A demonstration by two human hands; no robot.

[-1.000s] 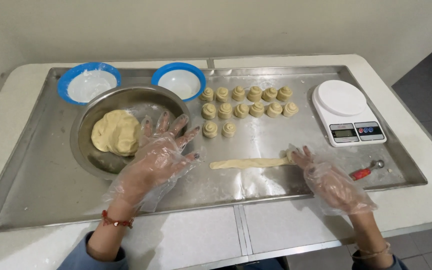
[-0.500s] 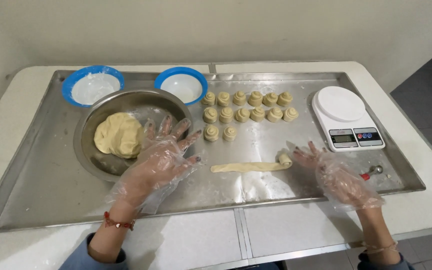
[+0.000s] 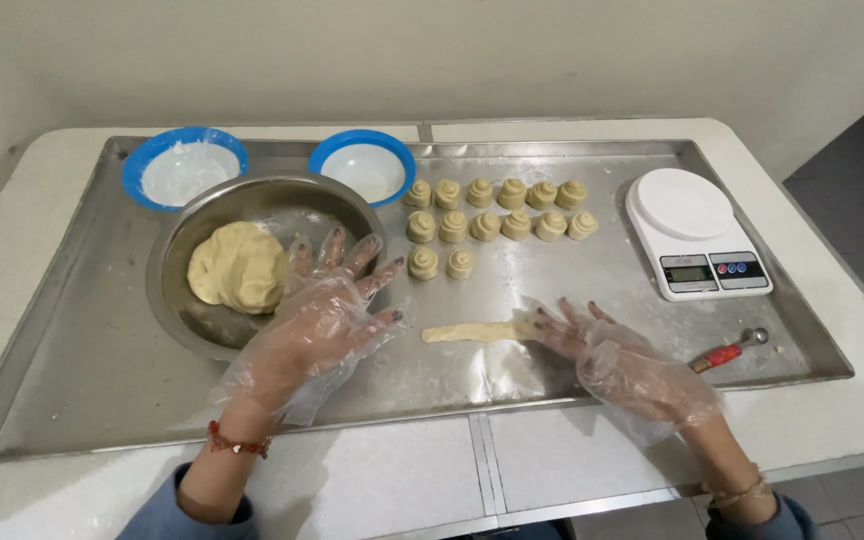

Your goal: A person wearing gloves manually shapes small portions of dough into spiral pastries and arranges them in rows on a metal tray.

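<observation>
Both hands gloved, fingers spread wide, gripping nothing. Right hand (image 3: 620,362) flat on tray (image 3: 102,330), fingertips touching right end of dough strip (image 3: 474,332). Left hand (image 3: 314,322) over tray just left of strip, fingers fanned toward bowl (image 3: 214,335) rim; contact w/ bowl unclear. Strip lying flat, thin, not yet coiled. Behind strip: 12 rolled spirals (image 3: 497,212) in rows, i.e. finished pcs. Far left of strip, big dough lump (image 3: 237,267) in bowl, so plenty left to portion, probably under halfway. Two blue dishes (image 3: 184,166) behind bowl. Scale (image 3: 694,230) right-rear of strip, red-handled scoop (image 3: 724,353) right of it. Tray on white tabletop (image 3: 372,480).
</observation>
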